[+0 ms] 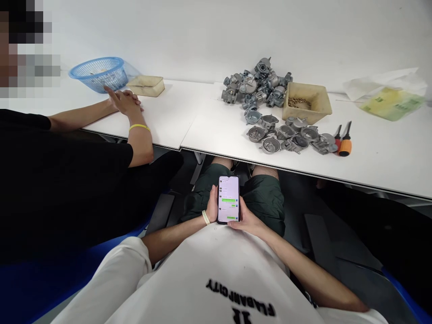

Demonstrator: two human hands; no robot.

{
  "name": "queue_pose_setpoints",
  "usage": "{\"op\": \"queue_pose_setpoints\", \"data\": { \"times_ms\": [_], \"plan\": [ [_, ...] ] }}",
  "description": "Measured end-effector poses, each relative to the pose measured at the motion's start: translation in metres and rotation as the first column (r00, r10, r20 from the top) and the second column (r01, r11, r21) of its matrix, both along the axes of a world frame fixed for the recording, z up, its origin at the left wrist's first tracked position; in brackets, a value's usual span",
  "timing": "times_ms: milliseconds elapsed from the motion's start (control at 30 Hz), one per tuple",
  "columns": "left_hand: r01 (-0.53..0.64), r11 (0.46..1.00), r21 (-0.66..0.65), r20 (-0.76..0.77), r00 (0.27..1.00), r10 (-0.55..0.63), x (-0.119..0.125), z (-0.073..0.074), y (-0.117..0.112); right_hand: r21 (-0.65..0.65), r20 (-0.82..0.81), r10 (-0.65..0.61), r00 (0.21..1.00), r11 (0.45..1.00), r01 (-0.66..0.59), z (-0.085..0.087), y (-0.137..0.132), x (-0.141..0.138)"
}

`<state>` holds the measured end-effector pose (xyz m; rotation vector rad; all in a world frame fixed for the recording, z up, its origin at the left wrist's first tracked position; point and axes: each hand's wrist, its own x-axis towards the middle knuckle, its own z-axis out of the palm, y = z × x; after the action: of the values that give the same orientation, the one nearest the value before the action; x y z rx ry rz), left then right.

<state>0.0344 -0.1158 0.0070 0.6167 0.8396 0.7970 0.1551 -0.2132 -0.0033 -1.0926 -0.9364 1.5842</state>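
Observation:
Both of my hands hold a phone (228,198) upright over my lap, below the table edge. Its lit screen shows a chat with green bubbles. My left hand (212,206) grips the phone's left side, with a pale band on that wrist. My right hand (246,218) cups the right side and bottom of the phone. Beyond them on the white table (371,153) lies a heap of grey metal carburettor parts (256,85), and nearer me several grey bowl-shaped parts (286,137).
A beige tray (306,103) with small brass pieces stands beside the heap. Two screwdrivers (343,140) lie right of the bowls. A plastic bag (388,96) is far right. A co-worker's clasped hands (125,101) rest on the left table near a blue basket (99,73) and a shallow tray (146,85).

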Motion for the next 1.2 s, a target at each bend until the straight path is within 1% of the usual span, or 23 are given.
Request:
{"op": "queue_pose_setpoints", "data": {
  "times_ms": [133,200,333,500,633,767,833,1000,1067,1200],
  "plan": [
    [0.003,1.0,0.029,0.02,1.0,-0.003,-0.001,0.0,0.0,0.022,-0.009,-0.018,1.0,1.0,0.018,0.0,0.0,-0.001],
    [0.014,0.999,0.031,0.035,0.999,-0.015,0.0,0.0,0.0,0.003,-0.002,-0.035,0.999,0.999,0.035,0.001,0.0,-0.002],
    [0.038,0.999,0.037,0.05,0.998,-0.04,-0.001,-0.002,-0.001,-0.079,0.04,-0.048,0.998,0.996,0.051,0.003,0.0,-0.006],
    [0.041,0.998,0.042,0.053,0.998,-0.043,-0.002,-0.004,-0.002,-0.083,0.073,-0.075,0.994,0.993,0.081,0.011,-0.001,-0.009],
    [0.047,0.998,0.046,0.078,0.996,-0.05,-0.001,-0.004,-0.002,-0.093,0.062,-0.067,0.996,0.993,0.073,0.015,-0.002,-0.009],
    [0.07,0.996,0.047,0.097,0.993,-0.074,-0.002,-0.003,-0.002,-0.073,0.042,-0.052,0.998,0.996,0.055,0.012,-0.001,-0.007],
    [0.08,0.996,0.047,0.099,0.992,-0.084,-0.002,-0.006,-0.001,-0.074,0.054,-0.047,0.997,0.996,0.05,0.009,-0.001,-0.006],
    [0.061,0.997,0.053,0.086,0.994,-0.065,-0.003,-0.013,0.001,-0.076,0.049,-0.042,0.998,0.996,0.045,0.001,0.0,-0.005],
    [0.063,0.996,0.06,0.093,0.993,-0.068,-0.003,-0.013,0.0,-0.082,0.06,-0.044,0.997,0.995,0.049,0.002,0.0,-0.006],
    [0.045,0.997,0.065,0.107,0.993,-0.052,-0.003,-0.01,-0.001,-0.089,0.082,-0.071,0.994,0.993,0.078,0.011,-0.001,-0.009]
  ]
}}
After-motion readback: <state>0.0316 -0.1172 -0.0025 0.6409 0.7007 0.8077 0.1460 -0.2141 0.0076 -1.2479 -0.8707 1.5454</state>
